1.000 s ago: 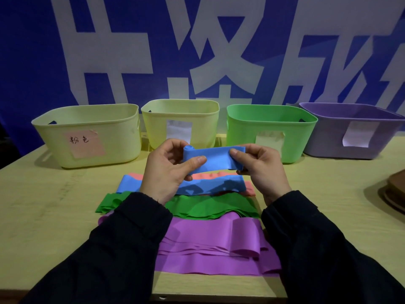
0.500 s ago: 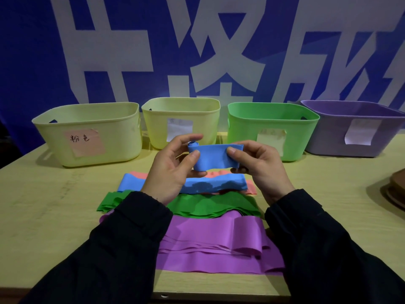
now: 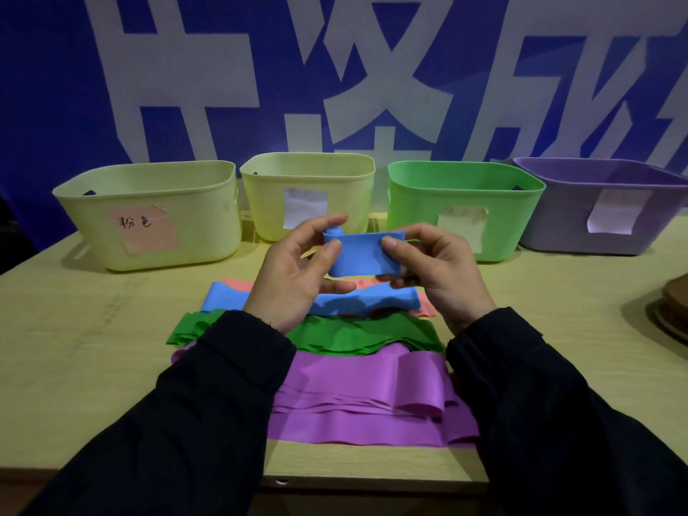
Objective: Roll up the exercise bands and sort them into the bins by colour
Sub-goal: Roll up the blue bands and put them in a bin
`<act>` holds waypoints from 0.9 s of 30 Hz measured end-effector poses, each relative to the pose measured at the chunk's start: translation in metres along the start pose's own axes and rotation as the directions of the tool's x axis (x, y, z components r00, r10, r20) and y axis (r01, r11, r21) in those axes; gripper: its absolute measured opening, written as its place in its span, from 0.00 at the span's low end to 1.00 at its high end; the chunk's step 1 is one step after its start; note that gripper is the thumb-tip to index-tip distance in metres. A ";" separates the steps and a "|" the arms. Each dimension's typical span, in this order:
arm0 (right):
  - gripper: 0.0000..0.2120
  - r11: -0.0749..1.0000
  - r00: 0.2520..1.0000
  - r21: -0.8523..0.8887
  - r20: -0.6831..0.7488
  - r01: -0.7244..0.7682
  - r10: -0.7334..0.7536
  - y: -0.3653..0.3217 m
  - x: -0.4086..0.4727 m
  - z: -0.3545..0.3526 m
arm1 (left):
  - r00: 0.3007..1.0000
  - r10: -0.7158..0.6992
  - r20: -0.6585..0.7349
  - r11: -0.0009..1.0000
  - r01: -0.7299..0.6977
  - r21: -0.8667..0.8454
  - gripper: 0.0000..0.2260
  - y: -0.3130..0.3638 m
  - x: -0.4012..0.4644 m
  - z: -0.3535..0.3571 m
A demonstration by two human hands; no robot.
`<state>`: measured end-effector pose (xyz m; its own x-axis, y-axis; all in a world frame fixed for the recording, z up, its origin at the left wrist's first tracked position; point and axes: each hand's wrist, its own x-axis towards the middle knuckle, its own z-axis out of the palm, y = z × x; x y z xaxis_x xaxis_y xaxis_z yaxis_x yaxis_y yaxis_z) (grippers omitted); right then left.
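both hands up above the pale wooden table (image 3: 67, 366), working a flat blue rubber exercise band (image 3: 363, 255) held in the air in front of the two middle bins. left hand (image 3: 298, 277) has thumb and fingers closed around the band's left end, where a small tight roll has started; right hand (image 3: 439, 270) pinches the right end between thumb and fingers. the band hangs clear of the table, above the piles.

handling, as a judgement: thin latex-like sheet, very light, limp and stretchy, probably a little tacky. it will sag and spring open if let go, so the roll needs constant thumb pressure. best taken at the two short ends, as now, with slight tension between them.

orientation: long axis runs left to right, about level, broad face toward the camera. the started roll stands roughly upright at the left end, so rolling would travel rightward.

on the table below, loose bands lie in rows: salmon-pink band (image 3: 424, 310) farthest, blue flat bands (image 3: 365, 303), green ruffled bands (image 3: 350, 335), purple folded bands (image 3: 365, 407) nearest.

behind: pale yellow plastic bin with pink handwritten label (image 3: 149, 214), second pale yellow bin with white label (image 3: 309, 195), green plastic bin (image 3: 465, 206), lilac plastic bin (image 3: 603, 214). bin contents not visible.
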<state>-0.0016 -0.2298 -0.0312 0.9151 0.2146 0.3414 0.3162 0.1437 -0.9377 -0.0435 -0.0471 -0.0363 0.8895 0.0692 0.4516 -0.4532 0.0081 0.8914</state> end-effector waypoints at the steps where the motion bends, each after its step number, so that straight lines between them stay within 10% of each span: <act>1: 0.04 1.000 0.999 0.009 0.033 -0.011 0.011 0.000 -0.001 0.002 | 1.000 0.002 0.010 1.000 -0.002 -0.007 0.10 -0.001 0.000 0.000; 27: 0.05 0.999 0.997 0.033 0.075 -0.036 0.034 -0.002 -0.004 0.005 | 0.999 0.032 -0.016 0.999 -0.031 0.031 0.13 0.002 -0.001 0.003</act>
<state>-0.0068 -0.2257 -0.0302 0.9039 0.2914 0.3133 0.2743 0.1675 -0.9470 -0.0451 -0.0502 -0.0354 0.8737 0.0858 0.4789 -0.4786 -0.0254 0.8777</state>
